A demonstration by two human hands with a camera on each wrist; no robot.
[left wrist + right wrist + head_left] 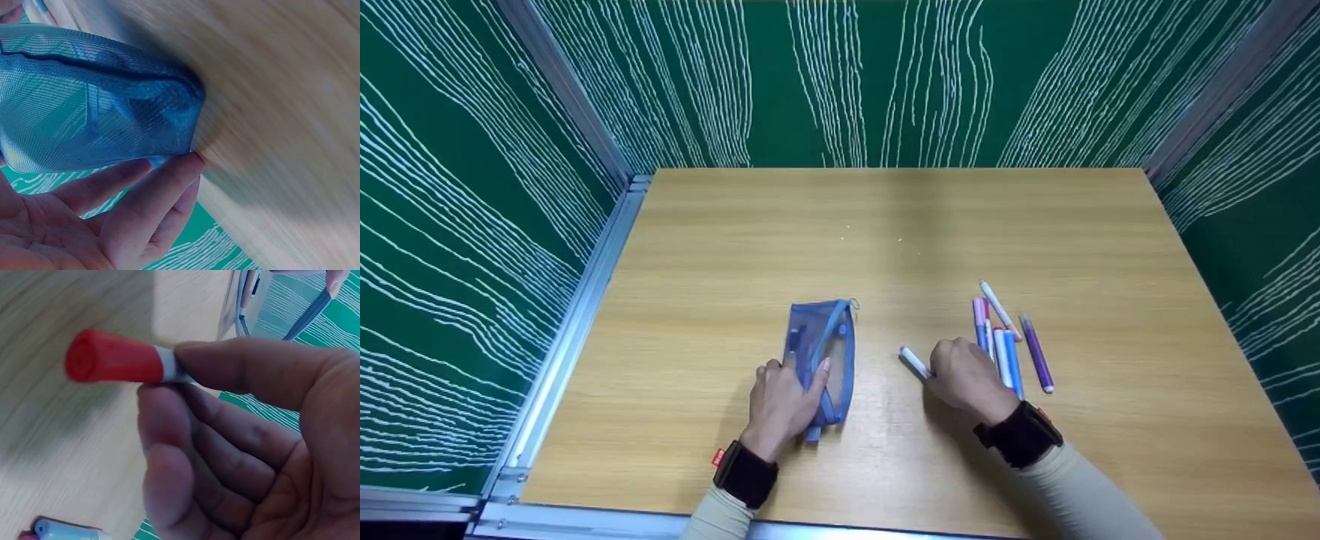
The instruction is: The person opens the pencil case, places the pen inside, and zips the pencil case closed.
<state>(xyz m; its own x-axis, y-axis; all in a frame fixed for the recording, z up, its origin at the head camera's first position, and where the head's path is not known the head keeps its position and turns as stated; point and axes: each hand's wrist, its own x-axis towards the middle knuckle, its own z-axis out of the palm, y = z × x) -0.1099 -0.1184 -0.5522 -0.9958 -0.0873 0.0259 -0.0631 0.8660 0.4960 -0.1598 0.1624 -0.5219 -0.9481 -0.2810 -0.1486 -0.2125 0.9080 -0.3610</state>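
A blue mesh pencil case (840, 375) with a zipper stands in front of my left hand (784, 405). That hand holds it, thumb at the unzipped opening and fingers along its outer side; in the left wrist view the fingertips (194, 163) lie right at the bottom corner of the mesh. Some dark shapes show through the mesh. To the right of the case, my right hand (967, 375) pinches a white marker (913, 362) between thumb and fingers. Its red end (115, 357) points out of the grip in the right wrist view.
Several markers lie beside and beyond my right hand, among them a purple one (1037, 352), a blue one (1013, 364) and a white one (997, 307). Green walls with white wavy lines and metal rails (577, 330) bound the wooden table (780, 232).
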